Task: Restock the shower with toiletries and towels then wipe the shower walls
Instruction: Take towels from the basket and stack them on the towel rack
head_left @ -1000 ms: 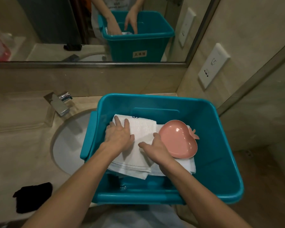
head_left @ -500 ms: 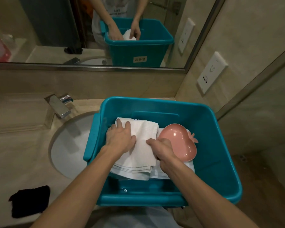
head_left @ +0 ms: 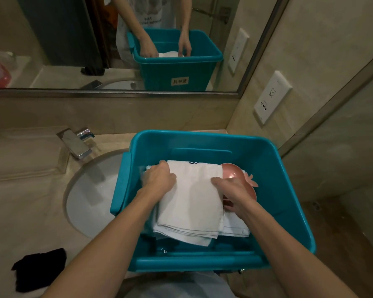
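— Left hand (head_left: 159, 179)?
— Fingers curled round the left edge of the folded white towel (head_left: 192, 201), centre frame.
— Right hand (head_left: 233, 190)?
— Gripping the towel's right edge, over the pink dish (head_left: 233, 169). All inside the teal bin (head_left: 278, 190) on the table (head_left: 19, 211), right of the sink (head_left: 88, 190).

At lower left I saw a black cloth (head_left: 39, 268) on the counter (head_left: 30, 203); a chrome tap (head_left: 77, 145) overhung the sink (head_left: 91, 190), mirror (head_left: 52, 39) above.
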Available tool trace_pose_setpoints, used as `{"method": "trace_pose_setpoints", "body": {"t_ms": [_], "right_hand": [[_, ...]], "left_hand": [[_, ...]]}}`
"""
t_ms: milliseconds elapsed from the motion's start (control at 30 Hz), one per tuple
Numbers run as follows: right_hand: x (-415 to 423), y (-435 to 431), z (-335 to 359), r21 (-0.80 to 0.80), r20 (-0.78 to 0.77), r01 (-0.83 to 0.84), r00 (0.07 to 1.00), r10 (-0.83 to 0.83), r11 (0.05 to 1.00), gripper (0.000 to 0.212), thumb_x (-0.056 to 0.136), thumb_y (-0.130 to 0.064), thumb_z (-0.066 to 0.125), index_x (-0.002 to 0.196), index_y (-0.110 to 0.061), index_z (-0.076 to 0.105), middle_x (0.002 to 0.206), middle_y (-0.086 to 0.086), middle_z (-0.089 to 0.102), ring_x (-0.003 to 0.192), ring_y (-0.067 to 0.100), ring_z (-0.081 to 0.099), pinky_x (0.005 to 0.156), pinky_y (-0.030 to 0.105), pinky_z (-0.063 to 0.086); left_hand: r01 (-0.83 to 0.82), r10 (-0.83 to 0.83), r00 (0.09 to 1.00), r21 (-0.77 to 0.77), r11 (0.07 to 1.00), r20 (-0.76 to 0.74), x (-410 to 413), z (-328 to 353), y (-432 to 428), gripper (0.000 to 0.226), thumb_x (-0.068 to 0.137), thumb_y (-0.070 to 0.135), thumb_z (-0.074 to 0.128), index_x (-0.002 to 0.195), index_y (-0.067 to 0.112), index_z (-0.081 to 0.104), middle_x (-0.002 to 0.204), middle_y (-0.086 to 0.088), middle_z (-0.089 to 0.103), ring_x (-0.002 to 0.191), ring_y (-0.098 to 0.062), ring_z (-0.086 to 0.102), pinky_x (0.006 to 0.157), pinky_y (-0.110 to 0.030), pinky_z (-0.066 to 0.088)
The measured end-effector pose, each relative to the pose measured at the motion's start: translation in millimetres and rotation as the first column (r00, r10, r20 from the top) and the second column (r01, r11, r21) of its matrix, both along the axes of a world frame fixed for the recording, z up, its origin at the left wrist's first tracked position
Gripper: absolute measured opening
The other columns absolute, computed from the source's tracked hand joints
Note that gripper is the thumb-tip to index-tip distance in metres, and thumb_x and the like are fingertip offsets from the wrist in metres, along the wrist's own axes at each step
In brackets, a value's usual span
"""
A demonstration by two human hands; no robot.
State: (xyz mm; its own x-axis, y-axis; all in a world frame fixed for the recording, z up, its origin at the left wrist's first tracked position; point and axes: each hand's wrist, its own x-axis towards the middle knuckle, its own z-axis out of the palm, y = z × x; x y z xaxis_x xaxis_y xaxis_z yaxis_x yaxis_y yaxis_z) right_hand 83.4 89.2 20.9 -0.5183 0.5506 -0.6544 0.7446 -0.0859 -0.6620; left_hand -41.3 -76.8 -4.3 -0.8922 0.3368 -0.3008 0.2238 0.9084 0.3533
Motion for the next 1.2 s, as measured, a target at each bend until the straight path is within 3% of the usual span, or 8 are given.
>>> {"method": "trace_pose_setpoints", "body": {"t_ms": [100,300,533,700,800,967,1100,1200], "right_hand": [[-3,-4,-2,-0.012,-0.038,0.063,0.997,-0.064,0.998,0.026,0.081,-0.024,0.065,0.096,-0.002,0.068,0.075,0.009,0.064,0.067,0.024,0.061,0.062,0.033,0.049],[7,-11,8,0.031,-0.112,0.104,0.989,-0.100,0.994,0.020,0.079,-0.019,0.066,0.095,-0.006,0.066,0.076,0.006,0.063,0.066,0.021,0.058,0.061,0.034,0.044],[25,-14,29,0.022,-0.250,0.097,0.964,-0.089,0.995,0.017,0.080,-0.007,0.070,0.097,-0.009,0.066,0.079,0.003,0.072,0.069,0.017,0.066,0.065,0.037,0.051],[35,-8,46,0.024,-0.278,0.089,0.957,-0.079,0.996,0.026,0.079,-0.007,0.070,0.101,-0.020,0.065,0.089,0.002,0.076,0.080,0.020,0.074,0.064,0.042,0.061],[46,-6,66,0.020,-0.362,0.090,0.929,-0.076,0.996,0.030,0.079,0.001,0.066,0.103,-0.017,0.065,0.094,0.003,0.077,0.079,0.020,0.074,0.052,0.032,0.057],[65,-6,107,-0.006,-0.485,0.103,0.870,-0.093,0.995,0.036,0.078,0.006,0.067,0.108,-0.014,0.066,0.098,0.008,0.077,0.087,0.025,0.075,0.070,0.037,0.061],[89,-10,140,-0.032,-0.591,0.099,0.801,-0.099,0.995,0.028,0.082,0.001,0.070,0.109,-0.008,0.069,0.096,0.010,0.077,0.073,0.019,0.074,0.054,0.025,0.054],[111,-16,161,-0.073,-0.640,0.105,0.757,-0.127,0.992,0.018,0.088,-0.012,0.070,0.104,-0.007,0.073,0.094,0.009,0.077,0.073,0.017,0.072,0.062,0.030,0.055]], "left_hand": [[-0.079,0.069,0.985,0.063,0.995,0.159,-6,1,-2,0.021,0.091,0.032,0.056,0.095,0.012,0.051,0.107,-0.011,0.066,0.101,-0.033,0.061,0.089,-0.037,0.048],[-0.344,0.159,0.859,0.318,0.884,0.487,-12,7,-7,0.018,0.084,0.023,0.065,0.078,0.013,0.051,0.081,-0.003,0.057,0.070,-0.018,0.052,0.057,-0.029,0.035],[-0.392,0.098,0.796,0.386,0.835,0.597,-5,23,-12,0.028,0.092,0.034,0.055,0.112,0.014,0.053,0.105,-0.003,0.059,0.093,-0.021,0.055,0.070,-0.031,0.044],[-0.409,0.063,0.816,0.498,0.765,0.574,5,40,-14,0.020,0.091,0.018,0.054,0.109,0.009,0.055,0.102,-0.009,0.065,0.082,-0.022,0.059,0.073,-0.036,0.054],[-0.386,0.023,0.845,0.578,0.719,0.535,10,62,-14,0.020,0.089,0.014,0.054,0.108,0.009,0.055,0.098,-0.009,0.068,0.077,-0.023,0.063,0.068,-0.035,0.057],[-0.268,-0.051,0.914,0.693,0.669,0.402,22,105,-14,0.021,0.092,0.015,0.054,0.113,0.012,0.057,0.106,-0.009,0.070,0.089,-0.022,0.069,0.073,-0.039,0.060],[-0.192,-0.057,0.957,0.764,0.616,0.286,42,147,-18,0.017,0.090,0.021,0.059,0.105,0.014,0.058,0.106,-0.011,0.069,0.084,-0.019,0.065,0.067,-0.036,0.055],[-0.131,-0.059,0.978,0.811,0.570,0.199,64,180,-21,0.019,0.093,0.023,0.062,0.110,0.014,0.061,0.106,-0.005,0.070,0.088,-0.017,0.065,0.066,-0.030,0.051]]}}
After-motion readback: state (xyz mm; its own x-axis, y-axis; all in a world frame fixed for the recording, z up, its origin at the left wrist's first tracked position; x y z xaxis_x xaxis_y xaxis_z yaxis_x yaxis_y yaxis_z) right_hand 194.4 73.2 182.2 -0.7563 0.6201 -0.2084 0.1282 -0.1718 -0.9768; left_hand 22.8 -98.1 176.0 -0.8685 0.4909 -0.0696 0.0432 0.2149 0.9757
